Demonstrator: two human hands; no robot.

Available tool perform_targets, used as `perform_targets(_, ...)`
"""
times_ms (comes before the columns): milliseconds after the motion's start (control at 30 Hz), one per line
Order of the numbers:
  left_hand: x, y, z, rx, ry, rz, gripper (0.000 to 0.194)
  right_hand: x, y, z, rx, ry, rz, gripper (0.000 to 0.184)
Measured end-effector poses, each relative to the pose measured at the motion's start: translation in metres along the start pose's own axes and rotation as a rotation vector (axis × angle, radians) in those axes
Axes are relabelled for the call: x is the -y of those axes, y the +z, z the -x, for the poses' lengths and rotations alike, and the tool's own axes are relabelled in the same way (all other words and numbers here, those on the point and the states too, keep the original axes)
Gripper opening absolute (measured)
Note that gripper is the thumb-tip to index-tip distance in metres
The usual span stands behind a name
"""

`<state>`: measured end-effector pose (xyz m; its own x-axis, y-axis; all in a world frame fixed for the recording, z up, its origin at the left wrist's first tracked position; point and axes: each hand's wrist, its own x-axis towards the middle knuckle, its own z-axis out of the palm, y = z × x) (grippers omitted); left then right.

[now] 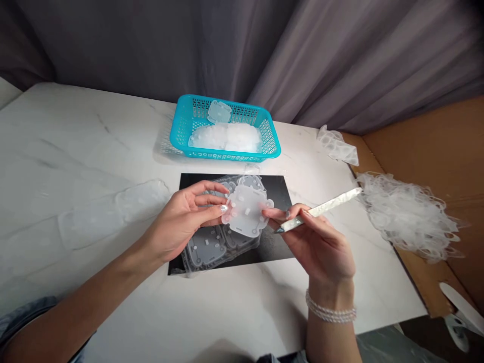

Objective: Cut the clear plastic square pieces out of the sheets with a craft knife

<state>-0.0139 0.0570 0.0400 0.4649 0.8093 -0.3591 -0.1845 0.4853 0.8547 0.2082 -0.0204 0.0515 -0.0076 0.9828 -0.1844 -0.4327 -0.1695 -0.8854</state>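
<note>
Workpiece: translucent moulded plastic piece (245,209), held in the air above the black mat, between both hands.

Left hand (185,217): fingers (212,199) pinch the workpiece's left edge, tips together.

Right hand (317,247): fingers (287,214) pinch the craft knife (321,210), tips against the workpiece's right edge.

Craft knife: pale handle; tip just below the workpiece.

Mat: black mat (276,194) on the white marble table (75,126), bearing a moulded plastic sheet (206,249).

Basket: blue plastic basket (227,156), beyond the mat, holding stacked translucent pieces (227,137).

Right of mat: tangled plastic strips (408,217), at the table's edge.
</note>
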Motion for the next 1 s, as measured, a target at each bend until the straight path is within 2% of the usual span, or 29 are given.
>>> perform_targets(200, -0.002, 0.000, 0.000, 0.025, 0.004, 0.001, 0.033, 0.000, -0.002, 0.001, -0.037, 0.034, -0.021, 0.023)
perform_targets(433, 0.002, 0.001, -0.001, 0.033, 0.000, 0.000, 0.035, -0.001, -0.002, 0.000, -0.038, 0.051, -0.045, 0.022)
perform_targets(533, 0.005, 0.001, 0.000, 0.015, -0.029, -0.002, 0.040, -0.002, -0.005, 0.000, -0.047, 0.064, -0.042, 0.022)
perform_targets(633, -0.004, -0.005, -0.003, -0.059, 0.009, -0.044, 0.039, -0.004, -0.013, -0.003, -0.135, 0.012, 0.024, 0.022)
perform_targets(700, -0.020, -0.014, -0.013, -0.185, 0.167, -0.108, 0.038, -0.005, -0.021, -0.006, -0.262, -0.056, 0.117, 0.023)
perform_targets(767, -0.041, -0.025, -0.035, -0.335, 0.399, -0.180, 0.038, -0.007, -0.028, -0.008, -0.380, -0.105, 0.197, 0.026)
perform_targets(833, -0.059, -0.034, -0.064, -0.441, 0.563, -0.256, 0.038, -0.008, -0.032, -0.008, -0.413, -0.111, 0.224, 0.032)
perform_targets(867, -0.064, -0.038, -0.079, -0.481, 0.581, -0.304, 0.040, -0.009, -0.032, -0.007, -0.395, -0.100, 0.230, 0.036)
perform_targets(933, -0.067, -0.046, -0.104, -0.502, 0.518, -0.447, 0.048, -0.010, -0.029, -0.005, -0.321, -0.060, 0.267, 0.041)
perform_targets(1000, -0.059, -0.051, -0.113, -0.511, 0.504, -0.604, 0.055, -0.013, -0.023, -0.002, -0.225, 0.002, 0.372, 0.045)
